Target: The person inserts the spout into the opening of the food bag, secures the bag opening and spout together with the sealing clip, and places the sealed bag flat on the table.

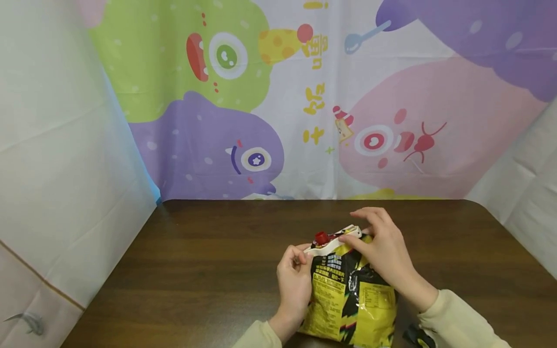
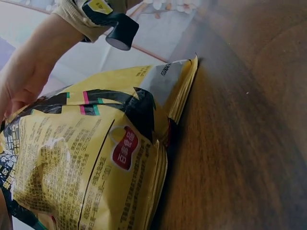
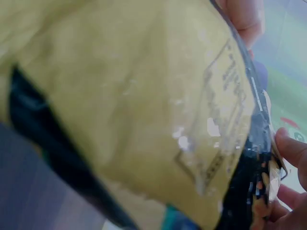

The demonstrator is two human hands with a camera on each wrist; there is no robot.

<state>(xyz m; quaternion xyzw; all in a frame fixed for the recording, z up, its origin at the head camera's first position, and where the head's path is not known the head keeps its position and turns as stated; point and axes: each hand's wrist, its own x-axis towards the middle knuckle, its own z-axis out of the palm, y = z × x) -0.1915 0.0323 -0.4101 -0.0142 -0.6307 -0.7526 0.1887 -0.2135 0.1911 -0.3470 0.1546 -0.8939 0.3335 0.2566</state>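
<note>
A yellow and black snack bag (image 1: pixel 350 295) stands tilted on the table, with dense printed panels on the side facing me. Across its top runs a white bag clip (image 1: pixel 328 248) with a red cap (image 1: pixel 321 237) on it. The left hand (image 1: pixel 295 280) pinches the clip's left end between thumb and fingers. My right hand (image 1: pixel 387 246) lays its thumb on the clip near its right end, while the forefinger reaches up, apart from the clip. In the left wrist view the bag's lower seam (image 2: pixel 184 91) shows close to the wood.
A dark wooden table (image 1: pixel 196 270) lies under the bag. Behind it hangs a curtain (image 1: pixel 304 169) with cartoon monsters, and a pale cloth wall (image 1: pixel 61 121) closes the left side. A small black object (image 1: pixel 418 336) is by the right sleeve.
</note>
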